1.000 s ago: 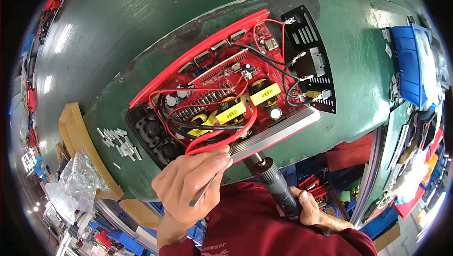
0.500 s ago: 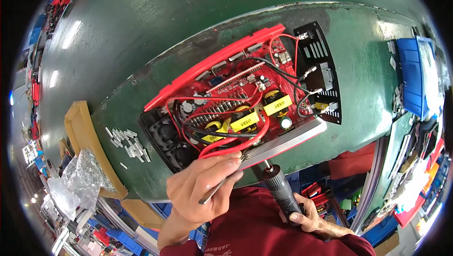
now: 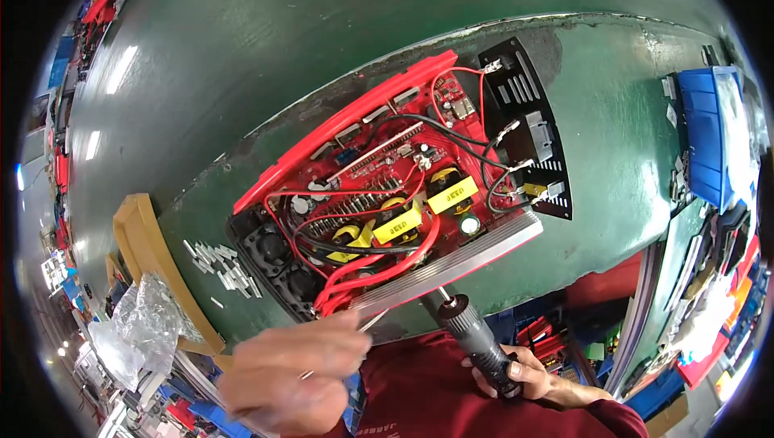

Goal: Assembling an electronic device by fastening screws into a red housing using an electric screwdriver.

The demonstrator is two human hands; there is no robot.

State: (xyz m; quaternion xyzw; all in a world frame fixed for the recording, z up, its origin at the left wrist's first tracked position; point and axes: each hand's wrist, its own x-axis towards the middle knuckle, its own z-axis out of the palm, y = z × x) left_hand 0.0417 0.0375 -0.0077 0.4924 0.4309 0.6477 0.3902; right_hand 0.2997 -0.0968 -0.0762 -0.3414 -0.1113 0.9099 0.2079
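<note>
My left hand (image 3: pixel 294 373) is pulling back from the red board (image 3: pixel 387 204), still pinching tweezers (image 3: pixel 367 323); my right hand (image 3: pixel 520 373) keeps gripping the screwdriver (image 3: pixel 476 341) against the casing rail (image 3: pixel 451 264).

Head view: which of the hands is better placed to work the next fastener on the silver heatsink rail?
Probably the right hand: it grips the black screwdriver, whose tip already meets the silver heatsink rail. The left hand is blurred, holding only a thin metal piece.

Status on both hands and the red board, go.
Left hand blurred, pinching thin metal piece. Right hand gripping electric screwdriver, tip at aluminium heatsink rail. Red circuit board open, wires looped near rail.
</note>
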